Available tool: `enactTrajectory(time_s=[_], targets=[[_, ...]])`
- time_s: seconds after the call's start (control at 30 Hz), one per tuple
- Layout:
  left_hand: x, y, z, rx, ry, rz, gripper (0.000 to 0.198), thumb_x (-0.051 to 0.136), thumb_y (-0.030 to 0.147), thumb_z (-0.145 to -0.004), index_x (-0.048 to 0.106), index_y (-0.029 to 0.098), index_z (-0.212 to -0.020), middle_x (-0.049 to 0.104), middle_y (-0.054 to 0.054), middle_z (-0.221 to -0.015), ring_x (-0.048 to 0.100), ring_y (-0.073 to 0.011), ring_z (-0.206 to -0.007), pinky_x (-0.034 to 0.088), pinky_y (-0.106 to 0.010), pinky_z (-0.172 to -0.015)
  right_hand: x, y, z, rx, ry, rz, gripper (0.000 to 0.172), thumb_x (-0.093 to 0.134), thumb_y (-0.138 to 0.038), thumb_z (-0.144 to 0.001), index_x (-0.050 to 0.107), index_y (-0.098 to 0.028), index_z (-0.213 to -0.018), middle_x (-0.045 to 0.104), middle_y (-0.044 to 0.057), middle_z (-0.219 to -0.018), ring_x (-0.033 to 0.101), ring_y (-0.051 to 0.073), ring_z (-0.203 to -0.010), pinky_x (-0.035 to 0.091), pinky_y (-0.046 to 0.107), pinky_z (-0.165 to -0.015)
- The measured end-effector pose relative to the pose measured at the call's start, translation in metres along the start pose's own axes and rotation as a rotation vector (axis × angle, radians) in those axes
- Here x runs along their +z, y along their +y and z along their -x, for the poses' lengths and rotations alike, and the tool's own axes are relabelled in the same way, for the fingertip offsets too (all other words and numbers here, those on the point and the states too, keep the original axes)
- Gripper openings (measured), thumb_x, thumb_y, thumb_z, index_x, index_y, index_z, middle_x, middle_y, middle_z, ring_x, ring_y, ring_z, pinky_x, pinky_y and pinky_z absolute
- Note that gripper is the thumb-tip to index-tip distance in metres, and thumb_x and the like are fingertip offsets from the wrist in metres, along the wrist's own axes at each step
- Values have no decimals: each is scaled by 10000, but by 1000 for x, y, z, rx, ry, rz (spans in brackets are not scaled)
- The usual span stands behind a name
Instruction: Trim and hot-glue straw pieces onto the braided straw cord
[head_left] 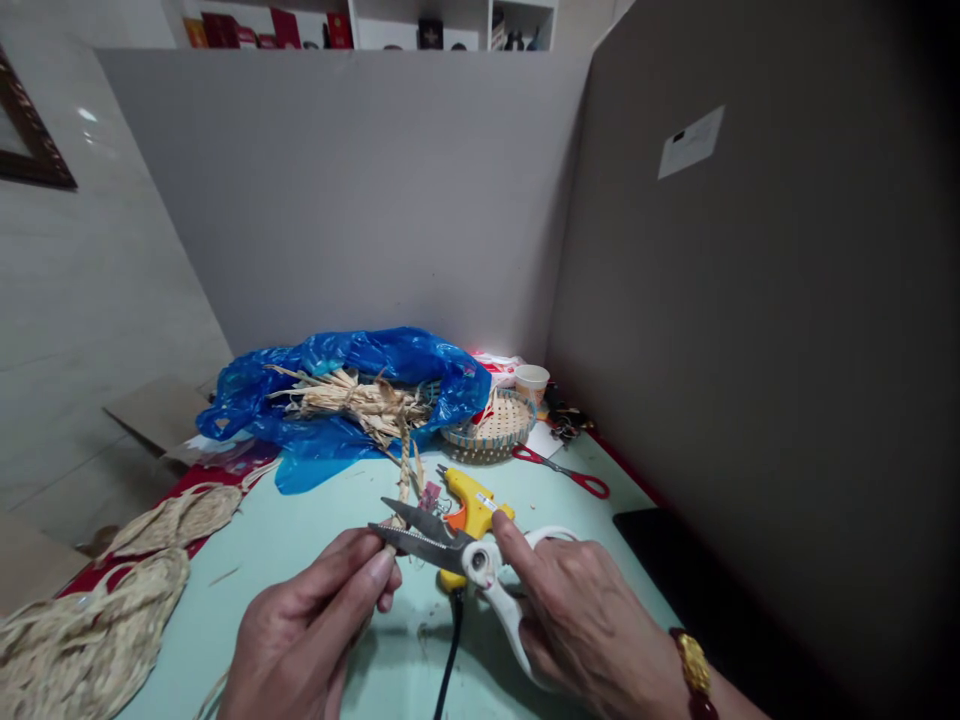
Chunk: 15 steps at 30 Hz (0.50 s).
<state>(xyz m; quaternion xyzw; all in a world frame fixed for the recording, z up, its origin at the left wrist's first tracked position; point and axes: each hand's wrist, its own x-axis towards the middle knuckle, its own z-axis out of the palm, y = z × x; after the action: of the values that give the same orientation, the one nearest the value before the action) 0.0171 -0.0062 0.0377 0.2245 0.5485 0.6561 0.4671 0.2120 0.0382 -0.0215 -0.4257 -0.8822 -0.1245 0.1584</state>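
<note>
My left hand (322, 610) pinches a braided cord of dried plant fibre (404, 470) near the middle of the table. The cord runs away from my fingertips toward a bundle of dried husk strips (352, 397). In my right hand (577, 610) is a pair of white-handled scissors (480, 565), my fingers around the handles. Their dark blades are parted, with the cord between them just past my left fingertips. Behind the scissors lies a yellow glue gun (472, 495), its black cord running toward me.
A blue plastic bag (405, 350) surrounds the husk bundle. Right of it are a woven basket (487, 435), a paper cup (531, 382) and red-handled scissors (562, 470). Woven fibre pieces (97, 630) lie at the left edge. Grey partitions (360, 190) stand behind and right.
</note>
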Motion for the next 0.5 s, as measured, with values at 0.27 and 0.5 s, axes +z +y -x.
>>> enactTrajectory(time_s=[0.27, 0.5], targets=[[-1, -1, -1, 47, -48, -36, 265, 935, 235, -437, 827, 238, -679, 760, -25, -847, 629, -167, -791, 545, -159, -641, 2, -2, 1, 22, -45, 10, 548, 476, -97, -687, 362, -179, -1216, 630, -6, -637, 567, 205, -505, 154, 330, -511], [1, -1, 0, 51, -59, 7, 326, 959, 265, -373, 820, 253, -667, 726, -5, -704, 620, -162, -725, 543, -180, -620, -1, -4, 0, 14, -28, 2, 557, 507, -169, -696, 400, -153, -1242, 662, 40, -696, 613, 239, -601, 194, 332, -534]])
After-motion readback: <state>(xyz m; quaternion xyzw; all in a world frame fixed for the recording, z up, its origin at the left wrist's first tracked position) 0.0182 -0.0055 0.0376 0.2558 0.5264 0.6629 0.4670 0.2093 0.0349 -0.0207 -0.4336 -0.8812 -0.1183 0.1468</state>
